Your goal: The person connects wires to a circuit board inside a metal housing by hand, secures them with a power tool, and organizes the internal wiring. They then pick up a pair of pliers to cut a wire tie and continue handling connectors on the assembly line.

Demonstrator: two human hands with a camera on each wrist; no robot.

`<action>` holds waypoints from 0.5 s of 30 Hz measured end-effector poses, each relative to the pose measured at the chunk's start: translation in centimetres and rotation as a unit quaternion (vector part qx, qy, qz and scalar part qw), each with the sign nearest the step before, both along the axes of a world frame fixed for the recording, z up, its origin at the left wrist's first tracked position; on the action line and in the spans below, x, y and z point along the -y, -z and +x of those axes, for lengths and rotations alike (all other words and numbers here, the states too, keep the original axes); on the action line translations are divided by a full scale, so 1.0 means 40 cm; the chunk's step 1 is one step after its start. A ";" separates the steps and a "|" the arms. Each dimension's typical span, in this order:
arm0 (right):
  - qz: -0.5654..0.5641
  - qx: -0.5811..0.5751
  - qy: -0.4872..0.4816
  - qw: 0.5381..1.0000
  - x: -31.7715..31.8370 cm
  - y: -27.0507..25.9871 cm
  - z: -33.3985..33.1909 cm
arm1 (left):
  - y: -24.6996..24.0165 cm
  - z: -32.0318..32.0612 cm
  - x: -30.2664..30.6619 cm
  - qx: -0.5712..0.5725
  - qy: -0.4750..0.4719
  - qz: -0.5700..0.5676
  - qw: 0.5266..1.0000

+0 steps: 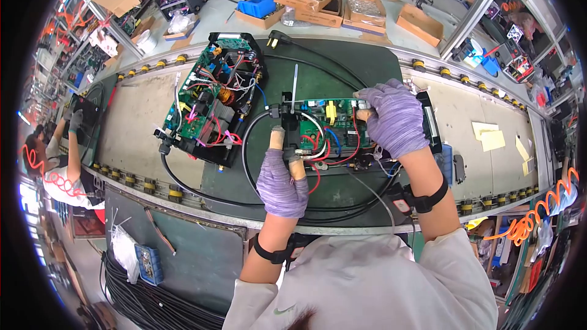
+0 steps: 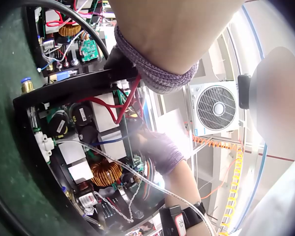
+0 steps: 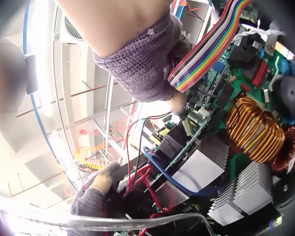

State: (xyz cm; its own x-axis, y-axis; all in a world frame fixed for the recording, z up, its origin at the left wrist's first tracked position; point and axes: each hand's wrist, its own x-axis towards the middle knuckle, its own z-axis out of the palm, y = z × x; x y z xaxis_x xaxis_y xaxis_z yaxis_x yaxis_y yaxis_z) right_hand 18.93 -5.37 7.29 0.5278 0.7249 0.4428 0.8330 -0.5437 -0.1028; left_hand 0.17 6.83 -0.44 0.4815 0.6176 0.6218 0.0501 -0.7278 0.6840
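In the head view, my left hand [image 1: 282,183] wears a purple glove with bare fingertips and grips the black end panel [image 1: 290,127] of an opened electronic unit. A black cable enters that panel. My right hand [image 1: 396,116], gloved alike, pinches the far edge of the green circuit board [image 1: 343,123], thumb on its near side. Red and blue wires loop over the board. In the right wrist view, my right thumb touches the board beside a rainbow ribbon cable [image 3: 206,54]; my left hand [image 3: 91,199] is lower left. A copper coil [image 2: 106,174] shows inside the unit.
A second opened unit [image 1: 214,95] stands to the left, joined to a black cable. Cardboard boxes [image 1: 364,11] and a blue bin [image 1: 255,5] sit behind the roller rail. Yellow papers [image 1: 488,137] lie at right. Another person [image 1: 64,177] works at far left.
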 end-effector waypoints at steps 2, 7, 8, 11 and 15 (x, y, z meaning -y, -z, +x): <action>-0.004 -0.030 -0.013 0.999 -0.003 -0.015 0.004 | 0.000 -0.001 0.001 -0.001 -0.001 0.006 1.000; -0.044 -0.036 0.011 0.998 -0.009 -0.020 0.002 | -0.016 -0.014 0.012 -0.059 0.021 -0.076 0.995; -0.036 -0.030 0.005 0.999 -0.005 -0.015 0.003 | -0.016 -0.012 0.012 -0.043 0.016 -0.073 0.996; 0.009 -0.015 -0.003 1.000 0.026 -0.011 -0.008 | -0.019 -0.005 0.016 -0.002 -0.016 -0.027 1.000; -0.004 -0.022 0.056 0.998 0.098 -0.069 -0.086 | -0.034 -0.037 0.043 -0.011 -0.055 0.145 0.988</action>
State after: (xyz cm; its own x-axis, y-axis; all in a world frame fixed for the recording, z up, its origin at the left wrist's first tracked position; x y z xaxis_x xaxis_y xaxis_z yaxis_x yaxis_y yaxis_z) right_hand 15.51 -9.29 10.05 0.6244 0.6639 0.4114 0.7620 -0.6335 -0.1342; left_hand -1.32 5.11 0.92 0.4361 0.4639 0.7711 0.1524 -0.8826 0.4448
